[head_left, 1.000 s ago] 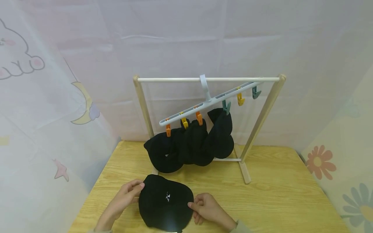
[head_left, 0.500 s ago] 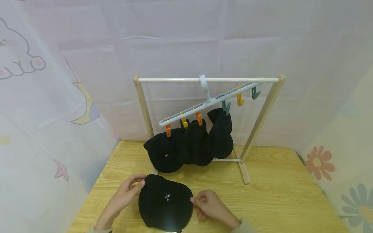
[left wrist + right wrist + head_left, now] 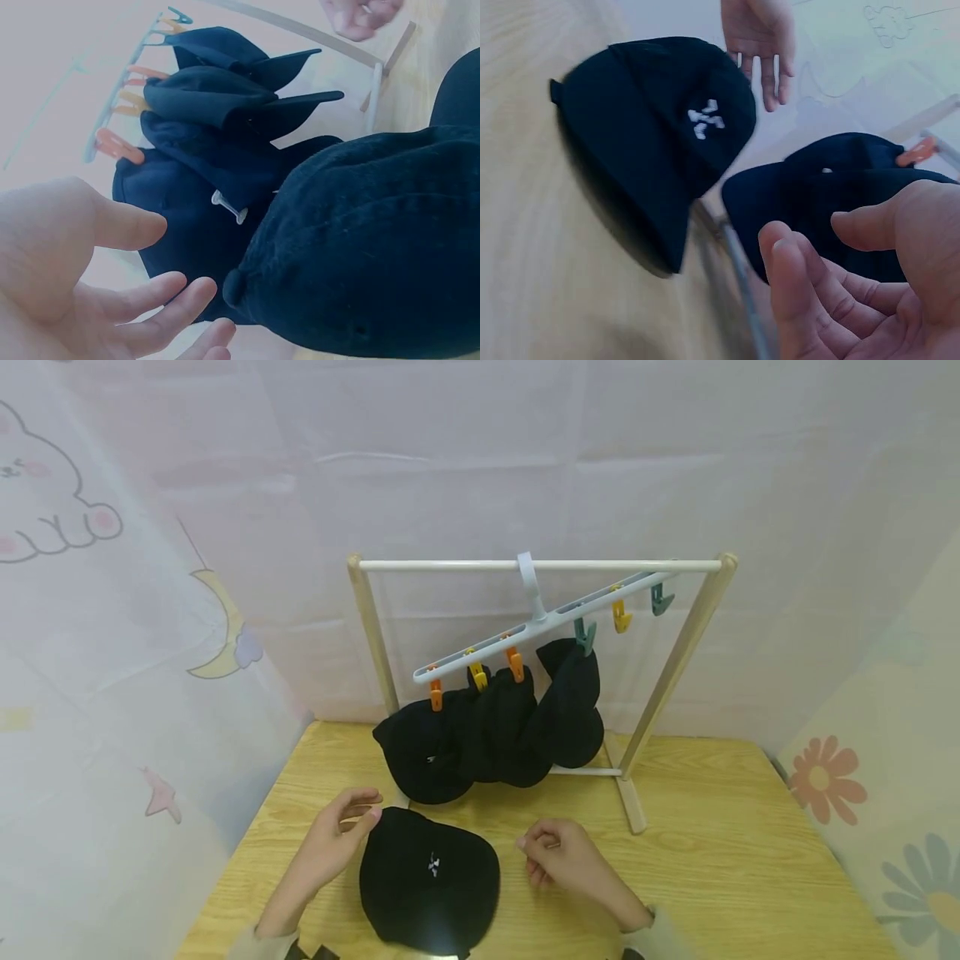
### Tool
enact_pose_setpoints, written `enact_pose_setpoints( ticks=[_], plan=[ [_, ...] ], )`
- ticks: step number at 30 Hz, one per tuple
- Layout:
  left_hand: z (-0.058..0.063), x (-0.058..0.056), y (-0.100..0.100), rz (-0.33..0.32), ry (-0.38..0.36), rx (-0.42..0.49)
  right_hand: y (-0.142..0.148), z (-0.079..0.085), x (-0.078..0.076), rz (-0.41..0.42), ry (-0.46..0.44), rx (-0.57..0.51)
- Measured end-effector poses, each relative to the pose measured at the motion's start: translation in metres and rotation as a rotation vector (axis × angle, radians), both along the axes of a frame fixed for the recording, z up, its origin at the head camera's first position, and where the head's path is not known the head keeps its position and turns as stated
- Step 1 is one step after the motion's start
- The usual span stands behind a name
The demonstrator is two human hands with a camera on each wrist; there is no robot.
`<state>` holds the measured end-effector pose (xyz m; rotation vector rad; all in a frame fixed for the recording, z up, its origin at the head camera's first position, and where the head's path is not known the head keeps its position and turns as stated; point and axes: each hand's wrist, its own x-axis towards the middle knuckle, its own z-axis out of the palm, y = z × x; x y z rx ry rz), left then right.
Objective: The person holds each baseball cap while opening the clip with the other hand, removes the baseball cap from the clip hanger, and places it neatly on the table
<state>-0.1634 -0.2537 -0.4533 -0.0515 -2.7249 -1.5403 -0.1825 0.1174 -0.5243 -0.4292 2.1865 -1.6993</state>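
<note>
A black cap with a small white emblem is laid on the bench. The left grip is held wide, fingers spread, just beside the cap's far left edge. The right grip is held narrow, fingers loosely curled, apart from the cap. Behind, further black caps are hung by coloured clips from a tilted hanger on a rack.

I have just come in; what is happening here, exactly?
A black cap lies on the table between a person's left hand and right hand. Neither hand grips it; the right one is clearly apart from it. Behind it, more black caps hang from clips on a tilted hanger, hooked on a rack.
</note>
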Motion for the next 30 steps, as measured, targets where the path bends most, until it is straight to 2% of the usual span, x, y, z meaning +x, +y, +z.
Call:
enact_pose_setpoints(
  ticks=[6,13,21,30],
  plan=[
    [0.004,-0.008,0.008,-0.02,0.05,-0.034,0.013,0.018,-0.005,-0.041,0.091,-0.005],
    [0.014,-0.014,0.023,-0.085,0.113,-0.044,0.028,0.036,-0.01,-0.064,0.156,-0.016],
    [0.028,-0.016,0.043,-0.154,0.179,0.019,0.044,0.051,-0.016,-0.108,0.175,-0.034],
    [0.04,-0.02,0.06,-0.228,0.226,0.021,0.056,0.069,-0.017,-0.195,0.202,0.019]
  ],
)
